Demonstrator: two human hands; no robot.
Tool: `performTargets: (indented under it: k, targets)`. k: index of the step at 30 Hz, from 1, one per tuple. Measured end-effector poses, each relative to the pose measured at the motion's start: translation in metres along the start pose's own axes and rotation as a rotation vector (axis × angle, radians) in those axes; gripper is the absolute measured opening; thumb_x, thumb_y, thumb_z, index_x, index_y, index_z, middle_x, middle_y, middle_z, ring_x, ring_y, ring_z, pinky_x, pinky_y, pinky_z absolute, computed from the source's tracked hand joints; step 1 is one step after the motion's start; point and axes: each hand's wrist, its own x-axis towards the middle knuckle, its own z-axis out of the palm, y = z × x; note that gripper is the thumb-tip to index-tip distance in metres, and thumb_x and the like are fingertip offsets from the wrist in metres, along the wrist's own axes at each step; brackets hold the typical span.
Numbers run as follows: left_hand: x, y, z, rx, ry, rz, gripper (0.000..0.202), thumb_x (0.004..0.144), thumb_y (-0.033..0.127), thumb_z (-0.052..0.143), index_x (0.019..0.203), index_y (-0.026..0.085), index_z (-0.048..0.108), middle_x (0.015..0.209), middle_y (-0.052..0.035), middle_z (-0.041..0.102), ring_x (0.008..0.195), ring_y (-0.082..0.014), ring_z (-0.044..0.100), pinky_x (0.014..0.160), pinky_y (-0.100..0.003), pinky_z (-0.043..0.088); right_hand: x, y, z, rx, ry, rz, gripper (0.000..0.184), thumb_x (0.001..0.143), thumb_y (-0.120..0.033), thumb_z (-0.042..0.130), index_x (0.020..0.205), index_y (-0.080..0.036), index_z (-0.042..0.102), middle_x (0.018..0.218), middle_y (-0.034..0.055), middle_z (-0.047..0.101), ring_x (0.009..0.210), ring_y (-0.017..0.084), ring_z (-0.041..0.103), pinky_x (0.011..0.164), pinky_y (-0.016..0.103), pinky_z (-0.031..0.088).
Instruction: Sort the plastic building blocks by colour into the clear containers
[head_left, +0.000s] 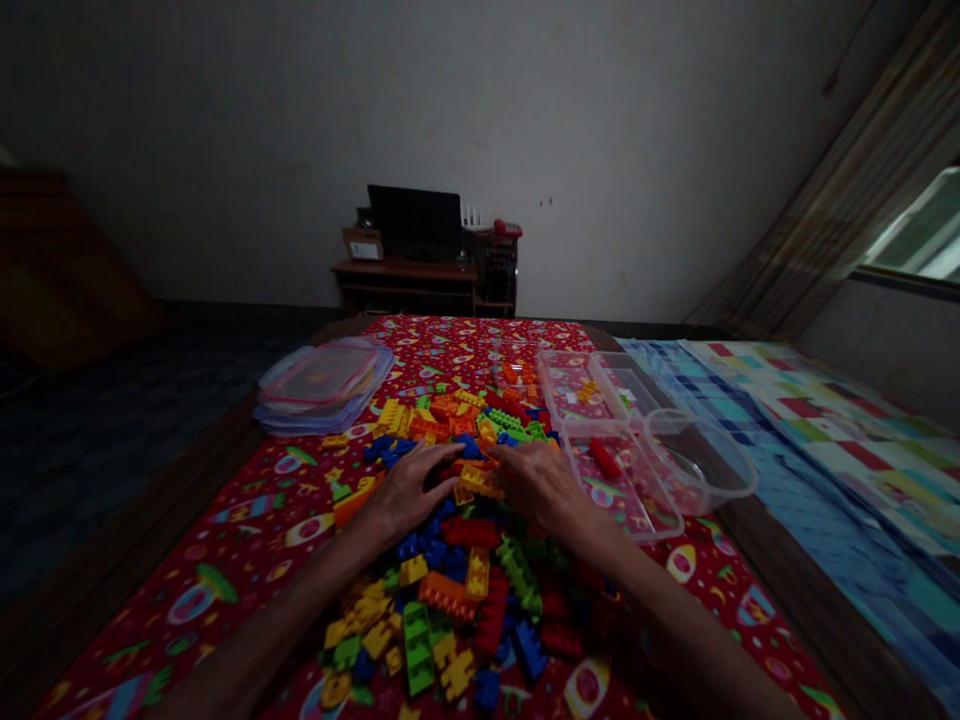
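A heap of coloured plastic building bricks (457, 560) lies on a red patterned tablecloth (247, 530). My left hand (409, 490) rests palm down on the heap, fingers stretched toward the middle. My right hand (540, 485) lies flat beside it, fingers pointing left over yellow and orange bricks (476, 478). The two sets of fingertips nearly meet. Neither hand visibly grips a brick. A single red brick (604, 457) lies in a clear rectangular container (660, 500) just right of my right hand.
Stacked clear lids (322, 380) sit at the back left. More clear containers (592, 375) and a round clear bowl (705, 455) stand to the right. A checked cloth (825, 450) covers the surface at right. A desk with a monitor (416, 225) stands by the far wall.
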Motion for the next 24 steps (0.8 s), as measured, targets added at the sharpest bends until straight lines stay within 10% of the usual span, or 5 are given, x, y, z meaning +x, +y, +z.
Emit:
performTargets:
  k: [10, 24]
  targets:
    - [0.000, 0.016, -0.003, -0.087, 0.144, 0.045, 0.011, 0.080, 0.028, 0.059, 0.088, 0.020, 0.061, 0.096, -0.0049, 0.068, 0.094, -0.0203, 0.064, 0.087, -0.034, 0.051, -0.002, -0.005, -0.009, 0.061, -0.056, -0.018, 0.022, 0.095, -0.019, 0.040, 0.115, -0.015, 0.050, 0.093, 0.0092, 0.056, 0.088, 0.018, 0.049, 0.078, 0.030, 0.040]
    - [-0.001, 0.018, -0.007, -0.084, 0.095, -0.010, 0.040, 0.082, 0.029, 0.055, 0.121, 0.022, 0.055, 0.114, -0.0068, 0.065, 0.094, -0.0211, 0.065, 0.085, -0.036, 0.053, 0.023, 0.011, -0.019, 0.279, -0.175, 0.267, 0.015, 0.086, -0.027, 0.057, 0.099, -0.019, 0.055, 0.079, 0.0015, 0.065, 0.066, 0.012, 0.056, 0.059, 0.022, 0.036]
